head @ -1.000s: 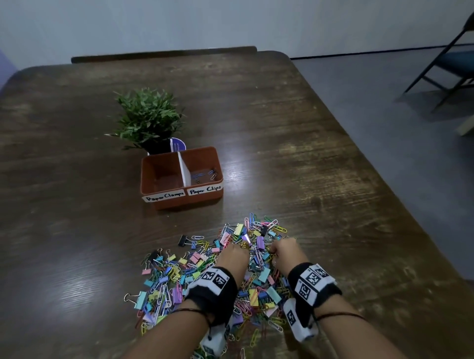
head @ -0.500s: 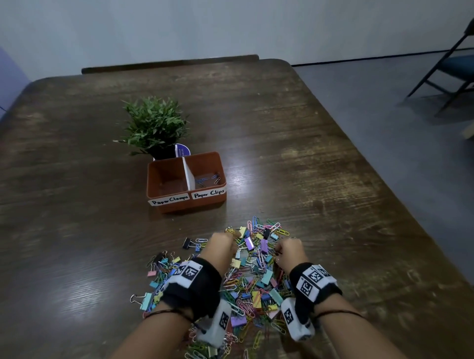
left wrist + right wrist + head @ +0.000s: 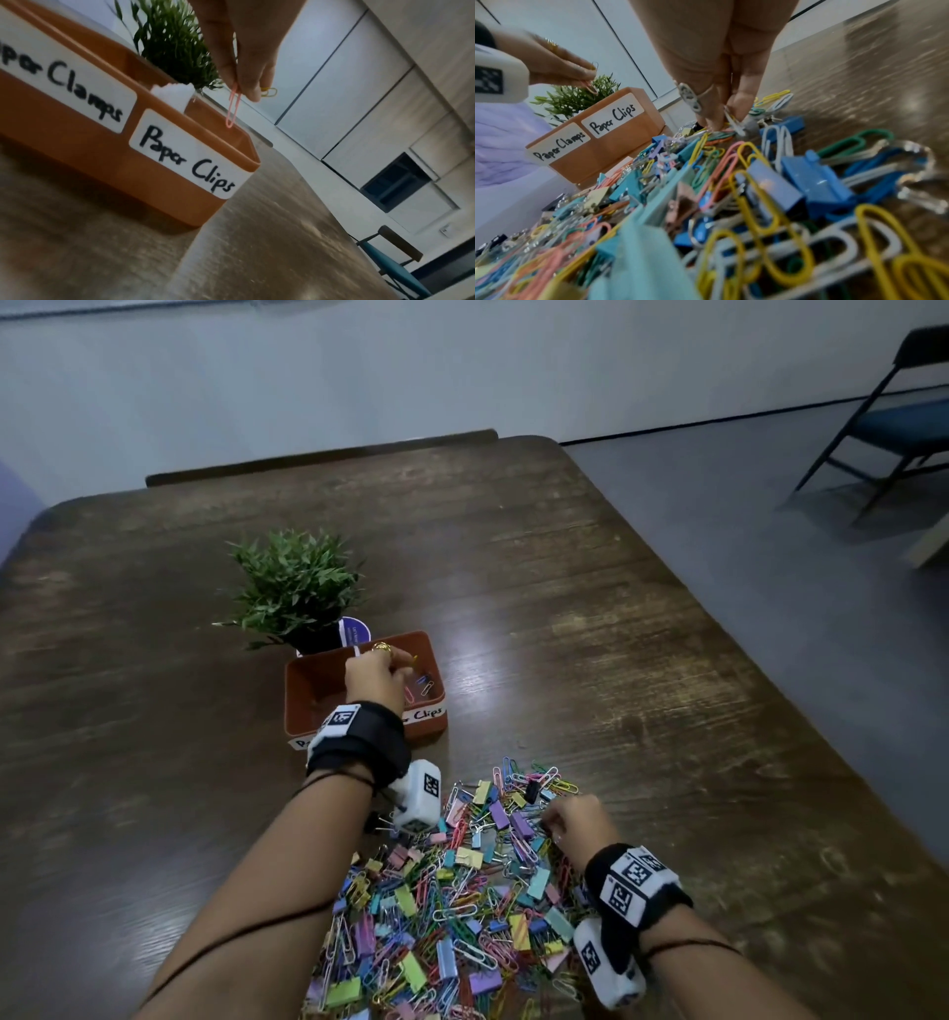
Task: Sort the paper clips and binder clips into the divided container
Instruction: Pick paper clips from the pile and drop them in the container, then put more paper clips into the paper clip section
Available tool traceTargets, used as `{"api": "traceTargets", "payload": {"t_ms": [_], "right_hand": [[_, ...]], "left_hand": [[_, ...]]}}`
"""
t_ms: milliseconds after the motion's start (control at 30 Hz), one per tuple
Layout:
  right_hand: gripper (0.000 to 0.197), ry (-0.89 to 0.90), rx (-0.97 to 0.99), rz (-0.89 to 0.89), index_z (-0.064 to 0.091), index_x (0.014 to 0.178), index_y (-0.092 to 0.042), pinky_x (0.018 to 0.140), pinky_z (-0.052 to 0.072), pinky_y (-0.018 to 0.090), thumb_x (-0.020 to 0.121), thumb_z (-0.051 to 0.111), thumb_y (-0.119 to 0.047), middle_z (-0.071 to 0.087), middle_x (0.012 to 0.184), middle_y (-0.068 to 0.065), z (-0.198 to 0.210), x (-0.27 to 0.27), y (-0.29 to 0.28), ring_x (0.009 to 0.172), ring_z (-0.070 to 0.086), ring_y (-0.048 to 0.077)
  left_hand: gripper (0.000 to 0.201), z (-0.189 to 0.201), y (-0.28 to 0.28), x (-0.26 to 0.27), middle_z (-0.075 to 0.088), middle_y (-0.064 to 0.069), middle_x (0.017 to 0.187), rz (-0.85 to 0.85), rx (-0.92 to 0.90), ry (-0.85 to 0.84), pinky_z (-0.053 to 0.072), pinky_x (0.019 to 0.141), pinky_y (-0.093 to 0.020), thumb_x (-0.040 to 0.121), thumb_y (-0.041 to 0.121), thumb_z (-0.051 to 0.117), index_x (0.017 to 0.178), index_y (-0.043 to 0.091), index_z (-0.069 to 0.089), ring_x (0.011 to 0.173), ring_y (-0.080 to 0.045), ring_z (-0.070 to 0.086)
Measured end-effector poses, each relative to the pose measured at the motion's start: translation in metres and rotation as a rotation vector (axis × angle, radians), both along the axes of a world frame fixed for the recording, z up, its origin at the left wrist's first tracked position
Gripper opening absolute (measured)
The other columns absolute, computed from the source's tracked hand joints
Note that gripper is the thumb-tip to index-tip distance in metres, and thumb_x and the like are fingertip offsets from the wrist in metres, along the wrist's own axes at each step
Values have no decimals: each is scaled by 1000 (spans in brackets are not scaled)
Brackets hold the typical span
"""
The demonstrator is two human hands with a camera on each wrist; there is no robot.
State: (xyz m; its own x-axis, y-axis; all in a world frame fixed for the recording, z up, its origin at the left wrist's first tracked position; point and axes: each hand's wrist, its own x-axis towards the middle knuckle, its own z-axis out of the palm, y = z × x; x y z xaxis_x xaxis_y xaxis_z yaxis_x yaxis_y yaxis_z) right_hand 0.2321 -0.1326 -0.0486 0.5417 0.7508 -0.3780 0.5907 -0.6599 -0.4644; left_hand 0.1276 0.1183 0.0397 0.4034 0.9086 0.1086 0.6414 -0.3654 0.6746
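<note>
orange divided container (image 3: pixel 430 724) with white divider, front labels "paper clamps" and "paper clips"; a few paper clips (image 3: pixel 422 683) lie in the clips side, right under the left fingertips. pink paper clip (image 3: pixel 233 106) hangs upright from the left fingertips over that compartment, a yellow paper clip (image 3: pixel 269 92) also pinched there. mixed pile of clips (image 3: pixel 452 906), pastel binder clips and coloured paper clips, spreads under and behind the right fingers, which pinch a white paper clip (image 3: pixel 734 121) at its far edge.

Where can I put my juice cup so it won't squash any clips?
Bare wooden table lies right of the orange divided container and past the potted plant; the left side is bare too. The near middle is crowded: the clip pile and both hands.
</note>
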Motion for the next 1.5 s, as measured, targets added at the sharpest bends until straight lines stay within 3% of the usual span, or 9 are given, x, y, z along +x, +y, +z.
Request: {"api": "traceTargets", "payload": {"t_ms": [167, 333, 400, 533, 667, 933, 1100, 1333, 1500], "right_hand": [[18, 42, 93, -45, 71, 95, -12, 87, 51, 22, 87, 58, -3, 70, 97, 3, 7, 4, -3, 88, 64, 11], [14, 136, 224, -111, 70, 94, -8, 80, 47, 12, 84, 62, -2, 70, 96, 5, 36, 6, 5, 82, 61, 7], [14, 153, 314, -116, 69, 96, -8, 82, 49, 15, 84, 63, -4, 70, 97, 4, 54, 2, 19, 83, 62, 7], [17, 135, 502, -36, 68, 100, -6, 84, 50, 18, 84, 63, -5, 68, 97, 2, 92, -6, 78, 86, 62, 9], [17, 69, 684, 19, 71, 97, -3, 87, 48, 21, 84, 62, 0, 71, 96, 12, 111, -16, 160, 90, 66, 19], [27, -62, 238, 291, 67, 112, -12, 89, 42, 26, 88, 61, -22, 68, 111, 9, 73, -23, 210, 107, 59, 24], [25, -63, 440, 342, 67, 109, -12, 85, 36, 17, 85, 65, -19, 66, 109, 4, 68, -48, 168, 104, 58, 18], [23, 84, 109, 546, 64, 110, -14, 93, 43, 18, 88, 56, -8, 60, 115, 2, 47, -115, 102, 106, 56, 15], [24, 63, -26, 677, 65, 108, -11, 92, 47, 27, 89, 53, -2, 60, 114, 6, 32, -149, 99, 105, 56, 20]], "left_hand": [[9, -16, 4, 7, 68, -14, 93, 11, -32, 19, 40, 75, -17, 80, -2, 63, 84, 1, 70, 90, -24, 63], [41, -36, -8, 1, 55, -16, 130, -203, -150, 202, 44, 99, -32, 90, -5, 42, 128, 8, 54, 116, -30, 55], [53, -39, -15, -10, 41, -14, 143, -267, -67, 221, 34, 110, -38, 89, -9, 42, 137, 12, 44, 131, -28, 40], [43, -39, -33, -56, 26, -8, 152, -222, 153, 343, 13, 116, -43, 98, 23, 40, 141, 21, 37, 142, -28, 15], [43, -45, -53, -103, 23, -10, 153, -215, 134, 448, 13, 116, -44, 95, 30, 47, 136, 18, 46, 143, -31, 11], [24, -63, -70, -185, 32, -1, 149, -114, -10, 473, 21, 116, -39, 90, 35, 54, 101, 17, 66, 139, -22, 21], [42, -63, -97, -214, 41, 6, 130, -90, -178, 426, 36, 106, -29, 82, 36, 65, 120, 20, 58, 121, -13, 36], [47, -83, -123, -225, 44, 9, 114, -50, -335, 440, 47, 97, -33, 74, 43, 70, 116, 27, 57, 104, -11, 47], [21, -85, -120, -202, 60, -4, 113, -121, -211, 358, 52, 86, -29, 92, 9, 52, 107, 13, 66, 92, -15, 61]]}}
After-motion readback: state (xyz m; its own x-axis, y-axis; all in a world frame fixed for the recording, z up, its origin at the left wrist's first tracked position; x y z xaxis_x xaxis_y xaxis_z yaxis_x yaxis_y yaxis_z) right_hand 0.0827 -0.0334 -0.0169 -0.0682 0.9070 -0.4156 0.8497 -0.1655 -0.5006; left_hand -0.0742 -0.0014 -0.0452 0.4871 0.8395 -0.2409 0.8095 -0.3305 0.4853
